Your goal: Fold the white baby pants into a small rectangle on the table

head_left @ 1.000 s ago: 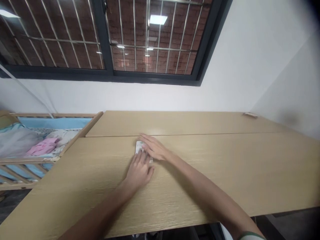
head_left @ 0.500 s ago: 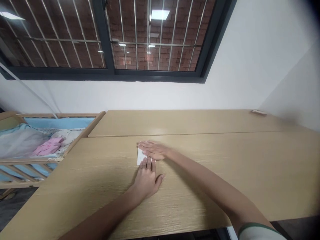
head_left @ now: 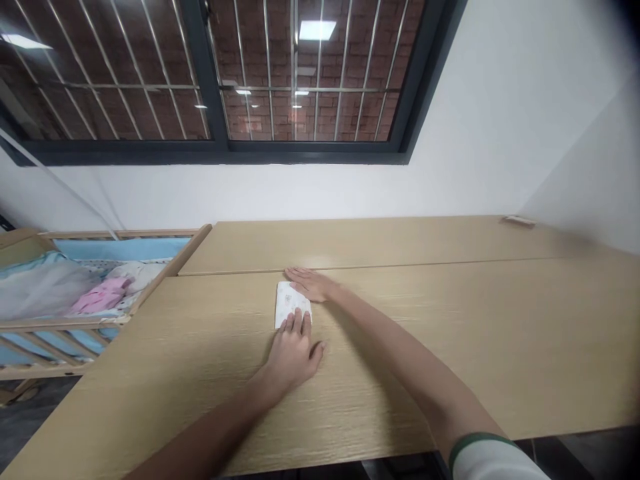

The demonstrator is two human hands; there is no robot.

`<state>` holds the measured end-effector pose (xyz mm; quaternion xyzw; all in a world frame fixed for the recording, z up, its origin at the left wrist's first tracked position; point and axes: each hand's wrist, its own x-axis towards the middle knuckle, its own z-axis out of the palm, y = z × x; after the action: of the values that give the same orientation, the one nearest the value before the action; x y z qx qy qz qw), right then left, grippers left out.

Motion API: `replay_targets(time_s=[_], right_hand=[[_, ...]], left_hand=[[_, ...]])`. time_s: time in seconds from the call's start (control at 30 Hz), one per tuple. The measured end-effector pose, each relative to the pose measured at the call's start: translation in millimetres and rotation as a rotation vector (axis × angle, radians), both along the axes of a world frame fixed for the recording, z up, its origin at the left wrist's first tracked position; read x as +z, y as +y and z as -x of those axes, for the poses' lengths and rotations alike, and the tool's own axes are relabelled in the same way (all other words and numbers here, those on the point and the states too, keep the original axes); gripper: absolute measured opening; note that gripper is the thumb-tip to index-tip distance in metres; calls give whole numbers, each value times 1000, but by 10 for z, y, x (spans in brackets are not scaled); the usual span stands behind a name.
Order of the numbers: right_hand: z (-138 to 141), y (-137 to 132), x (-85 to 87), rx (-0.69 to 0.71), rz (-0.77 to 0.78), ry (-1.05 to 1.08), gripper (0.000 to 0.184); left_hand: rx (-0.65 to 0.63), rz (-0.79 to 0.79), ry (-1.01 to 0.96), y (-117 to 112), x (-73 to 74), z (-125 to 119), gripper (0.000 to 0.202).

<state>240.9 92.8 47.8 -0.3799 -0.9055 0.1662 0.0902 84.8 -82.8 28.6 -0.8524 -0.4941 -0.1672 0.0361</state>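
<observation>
A small white folded cloth (head_left: 289,301) with a faint print lies flat on the wooden tabletop (head_left: 450,333). My left hand (head_left: 293,350) rests on its near edge, fingertips pressing down, fingers stretched out and thumb apart. Flat and outstretched, my right hand (head_left: 311,285) lies at the far right corner of the cloth, its fingers reaching past the far edge onto the wood. Most of the cloth shows between the two hands. Whether it is cloth or thick paper is hard to tell for sure.
To the left stands a wooden crib (head_left: 105,323) with blue lining, bedding and a pink cloth (head_left: 103,295). A seam runs across the tabletop behind my hands. A small flat object (head_left: 519,221) lies at the far right corner. Behind are a white wall and a barred window (head_left: 310,80).
My right hand has slid away from me, off most of the white cloth, uncovering its far part. The left hand stays at the near edge. The view has shifted slightly.
</observation>
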Motion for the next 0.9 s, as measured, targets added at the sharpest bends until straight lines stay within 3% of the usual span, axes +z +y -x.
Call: replay_targets(time_s=[0.1, 0.17, 0.3, 0.37, 0.47, 0.63, 0.77, 0.9], right_hand=[[-13, -62, 7, -35, -30, 53, 74], [-28, -108, 12, -131, -68, 157, 70], [-48, -191, 6, -341, -127, 425, 54], [-42, -235, -15, -353, -69, 512, 41], [-1, -326, -64, -340, 48, 573, 26], [127, -568, -88, -466, 147, 640, 29], [230, -866, 42, -553, 287, 609, 21], [413, -1367, 302, -523, 280, 599, 17]], left_hand=[[51, 45, -148, 148, 136, 161, 44], [170, 10, -212, 289, 199, 305, 35], [423, 3, -131, 547, 197, 540, 37], [448, 93, -94, 621, 155, 583, 41], [373, 189, -109, 671, 100, 568, 40], [245, 284, -167, 676, 160, 542, 29], [117, 361, -204, 552, 429, 602, 24], [8, 349, -278, 73, 741, 836, 25]])
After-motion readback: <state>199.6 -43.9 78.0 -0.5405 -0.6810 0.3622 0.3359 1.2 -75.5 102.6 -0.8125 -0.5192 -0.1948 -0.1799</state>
